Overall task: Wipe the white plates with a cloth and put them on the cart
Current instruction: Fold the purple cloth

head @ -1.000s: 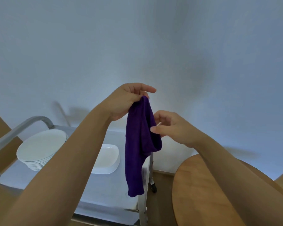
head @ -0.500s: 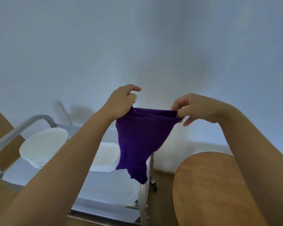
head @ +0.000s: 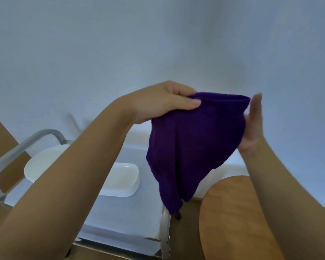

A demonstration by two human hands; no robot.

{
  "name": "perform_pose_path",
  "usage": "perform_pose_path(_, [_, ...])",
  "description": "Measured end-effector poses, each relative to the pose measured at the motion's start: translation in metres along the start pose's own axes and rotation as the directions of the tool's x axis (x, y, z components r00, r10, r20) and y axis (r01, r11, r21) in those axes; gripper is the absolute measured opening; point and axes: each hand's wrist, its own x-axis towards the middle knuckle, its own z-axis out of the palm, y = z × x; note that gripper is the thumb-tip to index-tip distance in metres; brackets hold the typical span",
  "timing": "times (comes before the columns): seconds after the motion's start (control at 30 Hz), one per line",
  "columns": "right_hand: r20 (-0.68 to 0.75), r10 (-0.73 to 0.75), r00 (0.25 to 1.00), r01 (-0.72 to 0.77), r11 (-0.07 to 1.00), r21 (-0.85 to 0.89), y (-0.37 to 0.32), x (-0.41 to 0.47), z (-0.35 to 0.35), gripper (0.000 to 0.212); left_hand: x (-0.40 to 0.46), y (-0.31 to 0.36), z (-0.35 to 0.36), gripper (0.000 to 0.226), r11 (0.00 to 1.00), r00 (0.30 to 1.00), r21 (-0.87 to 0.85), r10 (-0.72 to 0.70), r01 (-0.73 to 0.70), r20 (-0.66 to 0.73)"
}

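Left hand (head: 158,102) pinched purple cloth (head: 193,145) at its 10 o'clock corner; right hand (head: 251,128), fingers straight, flat against its 3 o'clock edge. Plates (head: 45,162) sat on cart (head: 120,218), 8 o'clock of cloth.

The cloth (head: 193,145) is a deep, plain purple with no pattern. On the left, the round plates (head: 39,166) and the rectangular dish (head: 124,177) are plain white. The cart (head: 124,218) has a pale white-blue top and a dull silver-grey frame. At near right the tabletop (head: 231,222) is warm orange-brown wood grain. The far wall (head: 158,44) is flat pale blue-white.
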Motion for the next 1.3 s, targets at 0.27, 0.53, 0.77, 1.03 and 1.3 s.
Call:
perform_pose_path(0.27, [0.034, 0.276, 0.961, -0.246, 0.9, -0.36, 0.069, -0.021, 0.004, 0.06, 0.041, -0.009, -0.012, 0.016, 0.889, 0.855, -0.357, -0.405, 0.285, -0.325])
perform_pose_path(0.53, [-0.461, 0.089, 0.883, -0.204, 0.957, -0.205, 0.092, -0.004, 0.026, 0.032, 0.031, -0.1, 0.006, 0.054, 0.385, 0.822, -0.92, -0.547, 0.076, -0.161])
perform_pose_path(0.77, [-0.71, 0.185, 0.68, -0.219, 0.975, 0.045, 0.098, 0.001, 0.004, 0.02, -0.013, -0.184, 0.066, 0.098, 0.3, 0.766, -0.848, -0.618, 0.438, 0.177])
perform_pose_path(1.03, [-0.779, 0.233, 0.583, -0.445, 0.893, -0.066, 0.101, 0.005, -0.006, 0.019, -0.018, -0.161, 0.067, 0.055, 0.799, 0.728, -0.508, -0.553, 0.323, -0.405])
perform_pose_path(1.3, [-0.86, 0.139, 0.491, -0.651, 0.714, -0.256, 0.084, -0.005, -0.015, 0.02, -0.018, -0.159, 0.04, 0.023, 0.94, 0.713, -0.106, -0.317, 0.325, -0.626])
